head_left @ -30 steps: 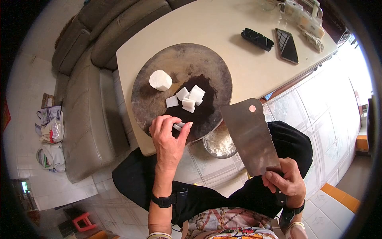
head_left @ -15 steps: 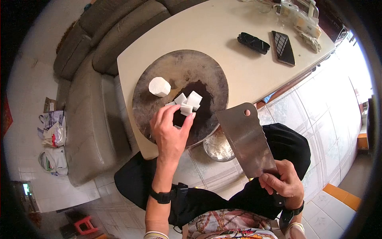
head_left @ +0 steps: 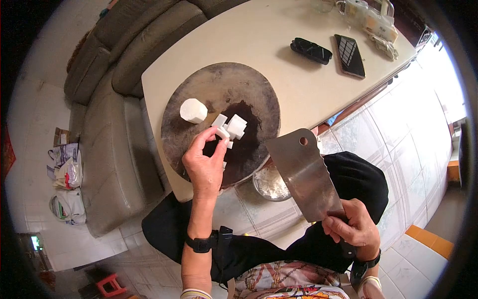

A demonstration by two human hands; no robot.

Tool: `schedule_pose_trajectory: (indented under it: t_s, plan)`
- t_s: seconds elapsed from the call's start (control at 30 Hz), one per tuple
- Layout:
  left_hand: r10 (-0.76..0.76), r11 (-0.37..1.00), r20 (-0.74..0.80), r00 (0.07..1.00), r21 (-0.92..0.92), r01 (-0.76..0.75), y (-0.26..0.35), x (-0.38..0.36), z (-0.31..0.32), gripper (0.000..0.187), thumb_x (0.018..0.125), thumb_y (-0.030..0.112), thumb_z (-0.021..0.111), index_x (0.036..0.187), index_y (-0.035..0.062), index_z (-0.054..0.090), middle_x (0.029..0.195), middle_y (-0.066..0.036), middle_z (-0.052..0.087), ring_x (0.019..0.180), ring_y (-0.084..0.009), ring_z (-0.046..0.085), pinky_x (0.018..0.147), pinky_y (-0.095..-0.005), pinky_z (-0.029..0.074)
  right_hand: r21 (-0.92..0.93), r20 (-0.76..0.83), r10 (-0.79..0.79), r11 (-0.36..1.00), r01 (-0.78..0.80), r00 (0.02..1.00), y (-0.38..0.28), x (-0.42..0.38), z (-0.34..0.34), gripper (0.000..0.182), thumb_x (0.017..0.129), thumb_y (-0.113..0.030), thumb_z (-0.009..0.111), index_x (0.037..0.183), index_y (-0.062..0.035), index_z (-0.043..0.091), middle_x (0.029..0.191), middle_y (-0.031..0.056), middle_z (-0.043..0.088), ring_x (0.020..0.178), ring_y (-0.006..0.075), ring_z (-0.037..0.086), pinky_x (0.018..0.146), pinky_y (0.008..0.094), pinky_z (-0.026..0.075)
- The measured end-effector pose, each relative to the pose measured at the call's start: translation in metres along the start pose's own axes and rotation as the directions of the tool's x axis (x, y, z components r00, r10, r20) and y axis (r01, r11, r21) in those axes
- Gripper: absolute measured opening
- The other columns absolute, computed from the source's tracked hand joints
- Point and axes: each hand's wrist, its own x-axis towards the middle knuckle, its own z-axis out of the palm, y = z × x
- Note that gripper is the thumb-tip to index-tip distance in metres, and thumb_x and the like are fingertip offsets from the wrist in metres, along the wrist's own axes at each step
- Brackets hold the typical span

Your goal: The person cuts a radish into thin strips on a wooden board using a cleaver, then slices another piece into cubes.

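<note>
Cleaver (head_left: 302, 174) fills my right side of the view, its broad blade tilted up and away from the board, clear of the table and hanging over the lap. The right hand (head_left: 351, 228) is wrapped tight around its handle, low near the body. I see a small hole near the blade's far corner.

My left hand (head_left: 204, 167) lies over the near part of the round board (head_left: 209, 92), fingers curled together, thumb and fingertips pinching at a white cube (head_left: 222, 133) at the edge of the cut pile. I cannot tell whether the cube is lifted or just touched. The other cubes (head_left: 236, 125) sit in a tight cluster on the dark wet patch at the board's middle, just beyond the fingertips. A larger uncut white chunk (head_left: 193, 110) stands apart from them, to the left on the board.

The two hands are well apart, the board under the left only.

Below the table edge, between hand and blade, a metal bowl (head_left: 270, 183) holds white shreds. On the table (head_left: 279, 35) past the board lie a phone (head_left: 349, 49) and a black case (head_left: 310, 50) side by side. A sofa (head_left: 107, 99) runs along the left.
</note>
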Motion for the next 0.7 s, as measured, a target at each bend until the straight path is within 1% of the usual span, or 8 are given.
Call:
schedule_pose_trajectory:
  t_s: [0.1,0.17,0.33,0.4,0.43,0.5,0.53,0.7]
  plan:
    - [0.049,0.998,0.007,0.999,-0.043,-0.049,-0.006,0.002,-0.004,0.031,0.078,0.000,0.073,0.109,-0.0006,0.067,0.096,-0.006,0.066,0.088,-0.0115,0.061,0.083,-0.0272,0.049,-0.010,-0.003,0.018,1.000,-0.018,1.000,-0.002,0.000,0.001,0.018,0.090,-0.011,0.055,0.076,0.0005,0.056,0.061,0.0018,0.057,0.049,0.0082,0.053,0.045,0.0239,0.043]
    - [0.053,0.998,0.008,0.999,-0.041,-0.052,-0.006,0.001,-0.009,0.031,0.078,-0.001,0.073,0.109,-0.0006,0.066,0.096,-0.006,0.066,0.088,-0.0112,0.061,0.084,-0.0271,0.049,-0.008,-0.009,0.044,0.999,-0.044,0.999,-0.002,0.000,0.002,0.018,0.090,-0.011,0.056,0.076,0.0005,0.056,0.061,0.0019,0.057,0.049,0.0082,0.053,0.045,0.0239,0.043]
    - [0.046,0.999,0.026,0.999,-0.027,-0.045,0.006,-0.005,-0.019,0.030,0.077,-0.001,0.072,0.106,-0.0019,0.066,0.094,-0.006,0.065,0.087,-0.0117,0.060,0.083,-0.0274,0.049,-0.026,-0.015,0.004,1.000,-0.004,1.000,-0.002,0.001,0.002,0.019,0.090,-0.012,0.057,0.076,0.0007,0.057,0.061,0.0029,0.058,0.048,0.0085,0.054,0.045,0.0240,0.043]
    - [0.103,0.985,0.053,0.993,0.131,-0.109,0.010,-0.009,-0.023,0.032,0.072,0.002,0.075,0.103,0.0006,0.067,0.090,-0.008,0.066,0.082,-0.0177,0.062,0.079,-0.0314,0.049,-0.029,-0.007,0.003,1.000,-0.003,1.000,0.001,0.001,0.000,0.019,0.090,-0.012,0.057,0.076,0.0009,0.057,0.061,0.0028,0.058,0.048,0.0087,0.054,0.045,0.0241,0.043]
    - [0.101,0.986,0.054,0.993,0.131,-0.108,0.012,-0.012,-0.023,0.032,0.072,0.002,0.075,0.103,0.0006,0.067,0.090,-0.008,0.066,0.082,-0.0177,0.062,0.079,-0.0314,0.049,-0.034,0.000,0.001,0.999,-0.001,1.000,0.001,0.001,0.000,0.019,0.090,-0.012,0.057,0.076,0.0011,0.058,0.061,0.0027,0.057,0.047,0.0089,0.054,0.044,0.0243,0.043]
    - [0.096,0.957,0.104,0.990,0.262,-0.120,0.014,-0.018,-0.023,0.032,0.070,0.005,0.077,0.100,0.0008,0.068,0.090,-0.010,0.066,0.083,-0.0215,0.063,0.078,-0.0347,0.049,-0.032,-0.004,-0.002,1.000,0.002,1.000,0.002,0.001,0.000,0.018,0.090,-0.012,0.057,0.077,0.0012,0.058,0.061,0.0025,0.057,0.047,0.0089,0.054,0.044,0.0244,0.043]
    - [0.079,0.965,0.102,0.992,0.243,-0.102,0.013,-0.019,-0.022,0.032,0.069,0.006,0.078,0.098,0.0011,0.068,0.091,-0.010,0.066,0.085,-0.0250,0.064,0.078,-0.0371,0.049,-0.029,-0.007,-0.007,1.000,0.007,1.000,0.003,0.002,0.000,0.018,0.089,-0.012,0.057,0.077,0.0012,0.058,0.060,0.0024,0.057,0.047,0.0090,0.054,0.044,0.0244,0.043]
    - [0.109,0.965,0.087,0.990,0.231,-0.127,0.009,-0.021,-0.019,0.029,0.068,0.005,0.077,0.095,0.0008,0.068,0.094,-0.012,0.066,0.086,-0.0284,0.063,0.078,-0.0379,0.050,-0.025,-0.021,0.020,0.999,-0.021,1.000,-0.001,0.002,0.001,0.017,0.089,-0.011,0.057,0.077,0.0008,0.058,0.060,0.0024,0.057,0.047,0.0089,0.054,0.044,0.0243,0.043]
